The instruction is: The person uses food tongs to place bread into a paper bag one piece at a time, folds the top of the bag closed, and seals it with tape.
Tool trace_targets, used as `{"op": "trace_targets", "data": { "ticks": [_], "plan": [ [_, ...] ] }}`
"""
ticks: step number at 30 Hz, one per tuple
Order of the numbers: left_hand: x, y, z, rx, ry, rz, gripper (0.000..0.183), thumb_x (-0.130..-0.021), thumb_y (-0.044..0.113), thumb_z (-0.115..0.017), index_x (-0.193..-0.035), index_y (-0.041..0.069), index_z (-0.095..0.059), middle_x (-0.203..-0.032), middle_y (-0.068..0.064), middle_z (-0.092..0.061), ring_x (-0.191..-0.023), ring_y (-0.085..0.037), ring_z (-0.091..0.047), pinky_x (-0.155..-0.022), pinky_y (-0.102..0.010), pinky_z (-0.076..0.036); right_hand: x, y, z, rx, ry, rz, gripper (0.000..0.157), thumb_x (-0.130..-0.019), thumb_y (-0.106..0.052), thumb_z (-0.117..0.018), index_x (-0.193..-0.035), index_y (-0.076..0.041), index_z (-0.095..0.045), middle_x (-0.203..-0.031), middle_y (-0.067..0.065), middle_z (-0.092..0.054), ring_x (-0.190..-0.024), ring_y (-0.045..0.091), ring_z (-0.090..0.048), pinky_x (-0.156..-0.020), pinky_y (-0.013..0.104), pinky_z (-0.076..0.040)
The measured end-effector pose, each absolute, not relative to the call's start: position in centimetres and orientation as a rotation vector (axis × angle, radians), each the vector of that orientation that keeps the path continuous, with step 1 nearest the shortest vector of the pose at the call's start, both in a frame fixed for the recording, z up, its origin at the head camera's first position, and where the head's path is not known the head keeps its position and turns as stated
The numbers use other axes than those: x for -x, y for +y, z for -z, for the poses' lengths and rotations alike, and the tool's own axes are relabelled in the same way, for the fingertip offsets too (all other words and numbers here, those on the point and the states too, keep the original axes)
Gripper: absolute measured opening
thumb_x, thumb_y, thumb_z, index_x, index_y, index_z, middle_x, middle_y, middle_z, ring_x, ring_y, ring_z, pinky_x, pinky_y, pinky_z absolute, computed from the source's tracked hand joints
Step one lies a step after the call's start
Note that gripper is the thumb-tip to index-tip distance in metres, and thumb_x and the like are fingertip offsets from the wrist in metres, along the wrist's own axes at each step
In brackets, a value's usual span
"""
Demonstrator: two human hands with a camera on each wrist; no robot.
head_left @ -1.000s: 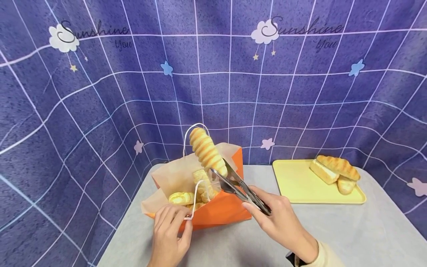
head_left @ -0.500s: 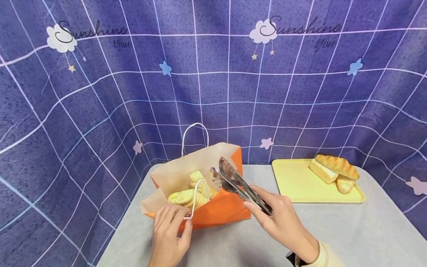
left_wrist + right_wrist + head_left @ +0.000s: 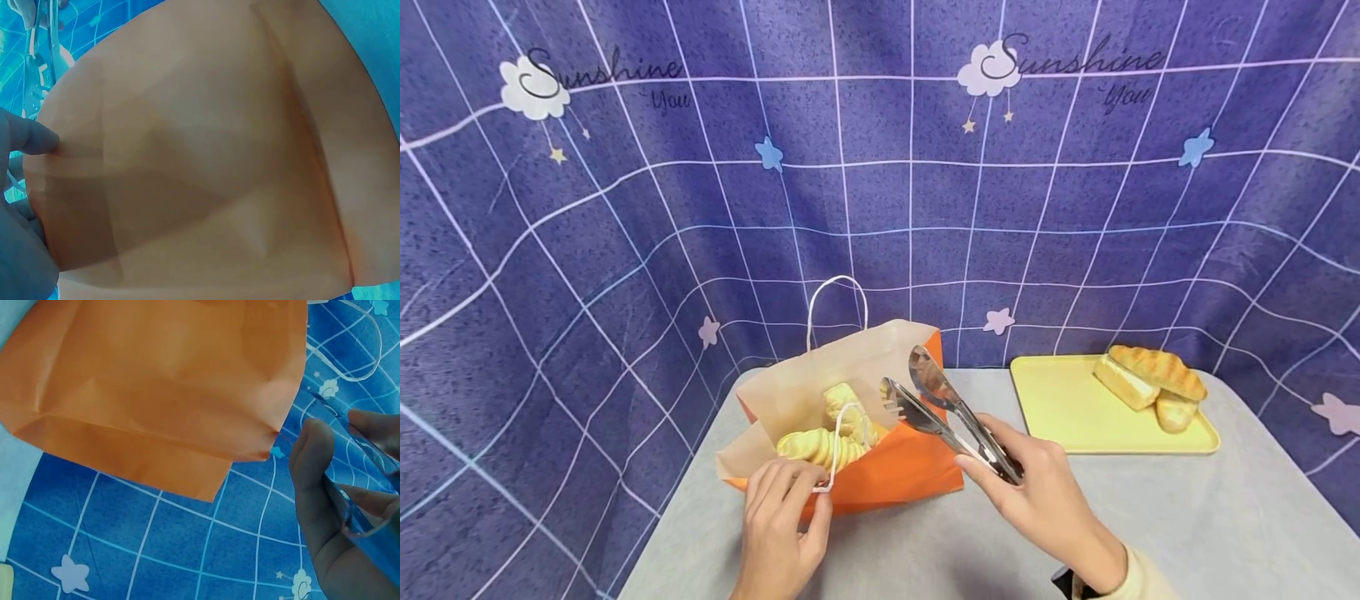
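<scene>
My left hand point(image 3: 786, 521) pinches the near rim of an orange paper bag point(image 3: 895, 471), beside its white handle; the left wrist view shows fingers and thumb at the bag's edge point(image 3: 81, 206). Inside the bag lie a ridged spiral bread roll point(image 3: 820, 447) and a knobbly pale bread point(image 3: 848, 408), partly hidden by the near wall. My right hand point(image 3: 1037, 492) grips metal tongs point(image 3: 951, 417) at the bag's right side. The tongs' arms are spread apart, with nothing between their tips. In the right wrist view, thumb and fingers hold the tongs point(image 3: 356, 506) next to the bag.
A yellow tray point(image 3: 1052, 408) stands at the back right of the grey table point(image 3: 1150, 517). Several breads, among them a long ridged loaf point(image 3: 1157, 371), are piled at its right end. The bag's far handle point(image 3: 837, 279) stands upright before a purple-blue curtain point(image 3: 880, 192).
The ridged roll has dropped from the tongs into the bag and lies across the other bread. The tongs have spread wider and shifted slightly right. The left hand has stayed at the rim.
</scene>
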State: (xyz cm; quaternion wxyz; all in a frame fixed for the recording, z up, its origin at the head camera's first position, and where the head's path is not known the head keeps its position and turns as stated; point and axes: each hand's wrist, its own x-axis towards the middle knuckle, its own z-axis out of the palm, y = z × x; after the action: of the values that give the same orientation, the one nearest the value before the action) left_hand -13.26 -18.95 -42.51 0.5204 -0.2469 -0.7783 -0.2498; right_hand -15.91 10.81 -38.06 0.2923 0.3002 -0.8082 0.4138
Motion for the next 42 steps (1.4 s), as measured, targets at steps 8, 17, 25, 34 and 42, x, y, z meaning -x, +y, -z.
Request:
{"op": "trace_targets", "data": {
  "ticks": [8,17,25,34,42],
  "plan": [
    [13.2,-18.9,42.3,0.587,-1.902,0.603,0.016,-0.077,0.010,-0.060,-0.089,0.008,-0.069,-0.088,-0.002,-0.064,-0.087,-0.027,-0.059,-0.089,-0.039,-0.037,15.9,12.4,38.7,-0.688,-2.172,-1.099,0.043,-0.080,-0.021,-0.083,-0.120,-0.016,-0.069,-0.075,-0.010,-0.061,-0.053,-0.001,-0.049,-0.046,0.013,-0.040],
    [13.4,-18.8,42.2,0.574,-1.908,0.608,0.019,-0.074,0.007,-0.062,-0.092,0.007,-0.070,-0.090,-0.004,-0.064,-0.087,-0.027,-0.059,-0.095,-0.036,-0.035,15.9,14.9,40.6,-0.479,-2.293,-1.150,0.041,-0.081,-0.027,-0.082,-0.119,-0.015,-0.069,-0.076,-0.008,-0.064,-0.052,0.001,-0.052,-0.043,0.017,-0.042],
    [13.5,-18.8,41.9,0.582,-1.927,0.631,0.021,-0.073,0.004,-0.064,-0.093,0.008,-0.070,-0.090,-0.002,-0.064,-0.088,-0.026,-0.058,-0.097,-0.033,-0.033,16.4,18.7,42.6,-0.344,-2.339,-1.000,0.039,-0.079,-0.029,-0.083,-0.114,-0.015,-0.071,-0.071,-0.011,-0.060,-0.054,0.002,-0.048,-0.048,0.016,-0.039],
    [13.6,-18.6,41.5,0.598,-1.930,0.649,0.021,-0.073,0.005,-0.062,-0.092,0.009,-0.070,-0.090,-0.001,-0.064,-0.088,-0.025,-0.058,-0.098,-0.031,-0.033,16.2,23.3,44.5,-0.222,-2.388,-0.842,0.041,-0.074,-0.032,-0.086,-0.107,-0.014,-0.072,-0.062,-0.013,-0.050,-0.053,0.001,-0.042,-0.049,0.025,-0.035],
    [13.7,-18.3,41.1,0.612,-1.938,0.653,0.021,-0.073,0.006,-0.062,-0.092,0.010,-0.070,-0.090,-0.001,-0.064,-0.090,-0.025,-0.058,-0.100,-0.029,-0.032,16.6,27.7,45.8,-0.180,-2.373,-0.760,0.037,-0.069,-0.029,-0.089,-0.098,-0.014,-0.071,-0.062,-0.014,-0.054,-0.051,0.002,-0.044,-0.047,0.031,-0.036]
  ]
}}
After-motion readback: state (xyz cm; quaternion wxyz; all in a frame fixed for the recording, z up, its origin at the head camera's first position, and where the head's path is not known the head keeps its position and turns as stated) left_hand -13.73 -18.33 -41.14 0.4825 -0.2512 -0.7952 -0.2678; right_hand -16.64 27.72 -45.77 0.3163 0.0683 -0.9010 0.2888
